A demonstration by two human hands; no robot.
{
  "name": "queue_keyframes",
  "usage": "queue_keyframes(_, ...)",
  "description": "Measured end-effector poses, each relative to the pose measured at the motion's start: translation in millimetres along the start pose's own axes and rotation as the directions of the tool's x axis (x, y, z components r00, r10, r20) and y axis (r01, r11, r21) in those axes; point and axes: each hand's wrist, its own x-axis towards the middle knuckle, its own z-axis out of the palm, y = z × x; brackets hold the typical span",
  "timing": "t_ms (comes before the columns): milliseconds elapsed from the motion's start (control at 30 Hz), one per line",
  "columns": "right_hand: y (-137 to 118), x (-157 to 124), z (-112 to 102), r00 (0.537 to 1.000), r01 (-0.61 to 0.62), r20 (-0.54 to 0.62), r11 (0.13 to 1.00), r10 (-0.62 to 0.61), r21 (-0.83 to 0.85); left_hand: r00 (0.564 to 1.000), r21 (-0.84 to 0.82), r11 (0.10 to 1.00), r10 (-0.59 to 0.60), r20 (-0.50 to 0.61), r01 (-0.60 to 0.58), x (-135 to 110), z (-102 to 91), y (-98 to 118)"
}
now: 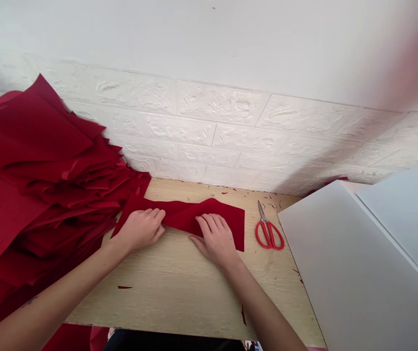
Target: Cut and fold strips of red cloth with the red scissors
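Observation:
A strip of dark red fabric (180, 213) lies across the wooden table, partly folded or overlapped in its middle. My left hand (145, 228) is closed on its near edge, toward the left end. My right hand (216, 238) rests on the right part, fingers laid over the cloth and the thumb held apart near its lower edge. Some of the strip is hidden beneath both hands. To the right of it, a pair of scissors with red handles (269, 234) lies on the table, blades pointing away from me.
A large heap of red fabric pieces (48, 161) fills the left side. White boxy panels (340, 243) stand at the right. Behind the table (165, 292) rises a white brick-patterned wall (227, 105). Small red scraps (124, 287) are scattered about.

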Motion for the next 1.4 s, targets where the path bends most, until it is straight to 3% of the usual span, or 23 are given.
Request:
queue_keyframes(267, -14, 7, 8, 0.990, -0.068, -0.126, 0.996, 0.062, -0.048, 0.997, 0.073, 0.995, 0.067, 0.045, -0.070, 0, 1.9, 13)
queue_keyframes(467, 6, -10, 3, 0.995, -0.024, -0.099, 0.999, 0.020, -0.038, 0.975, 0.107, 0.981, 0.141, 0.173, -0.161, -13, 17.5, -2)
queue_keyframes(667, 15, -25, -5, 0.999, -0.002, -0.040, 0.997, -0.001, -0.075, 0.974, 0.138, 0.970, 0.184, 0.129, -0.201, -32, 20.7, -14)
queue_keyframes(900, 46, -35, -21, 0.999, 0.042, 0.027, 0.992, -0.040, -0.119, 0.992, 0.133, 0.983, 0.124, 0.031, -0.127, -58, 12.8, -29)
queue_keyframes(1100, 73, -54, -52, 0.970, 0.008, 0.243, 0.993, 0.021, -0.117, 0.999, 0.072, 0.997, 0.043, -0.034, -0.040, -84, 22.5, -32)
queue_keyframes(1200, 73, -65, -68, 0.953, 0.031, 0.304, 0.994, 0.002, -0.104, 1.000, 0.057, 0.998, -0.007, 0.014, 0.007, -92, 24.0, -29)
queue_keyframes(1400, 73, -79, -83, 0.928, -0.042, 0.368, 0.997, 0.064, -0.067, 0.966, -0.133, 0.984, -0.082, 0.247, 0.117, -95, 13.6, -39)
